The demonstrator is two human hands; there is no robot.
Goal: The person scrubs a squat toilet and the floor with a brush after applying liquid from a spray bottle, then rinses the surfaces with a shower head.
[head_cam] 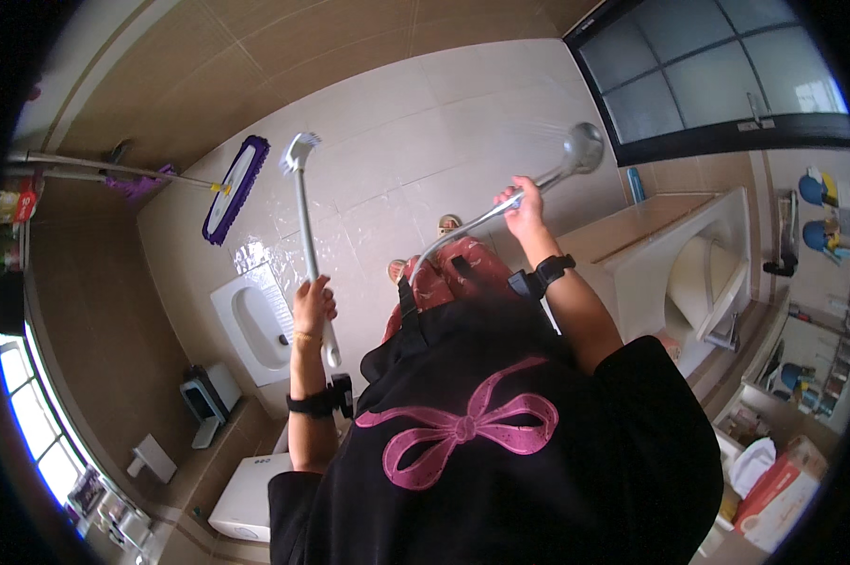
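My left hand [313,308] is closed around the grey-and-white handle of a long scrub brush [305,212]. The white bristled head of the brush points away from me, above the tiled floor [389,148]. In my right hand [525,210] is a chrome shower head [582,148] with its metal hose, which curves back past my legs. Fine streams of water leave the shower head towards the left. Wet, shiny patches cover the floor around the brush side, beside a white squat toilet [259,325].
A purple-edged flat mop [236,191] leans at the left. A dark-framed glass door [714,70] stands at the upper right. A white washbasin [707,282] is on my right, and a white cistern box [244,498] at the lower left. My sandalled feet are on the floor before me.
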